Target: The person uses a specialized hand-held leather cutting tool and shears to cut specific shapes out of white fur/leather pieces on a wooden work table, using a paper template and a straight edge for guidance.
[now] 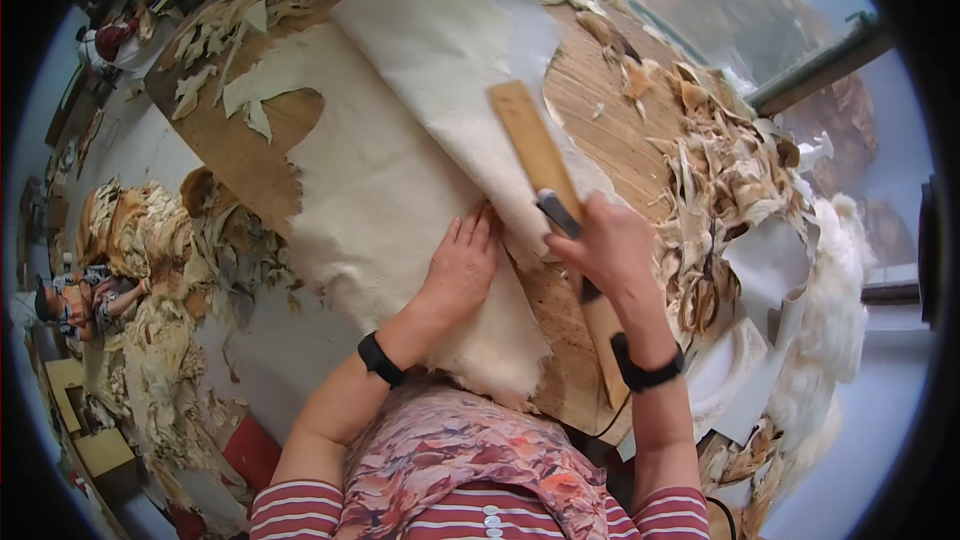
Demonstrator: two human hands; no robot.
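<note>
A large cream-white hide (370, 170) is spread over a wooden board, with one part folded over (440, 50) on top. My left hand (465, 262) lies flat on the hide, fingers stretched out, the tips at the edge of the fold. My right hand (612, 248) is closed around a short grey-and-black tool (558, 212); motion blurs it, and its working end cannot be made out. A long wooden strip (525, 130) slants across the folded hide and passes under my right hand, its near end close to my right wrist.
The wooden board (610, 130) carries hide scraps (700, 200) along its right and far edges. White fleece (835, 290) hangs at the right, below a window. Heaped hides (150, 340) lie at the left, where another person (85, 300) is; a second person (110, 40) is farther off.
</note>
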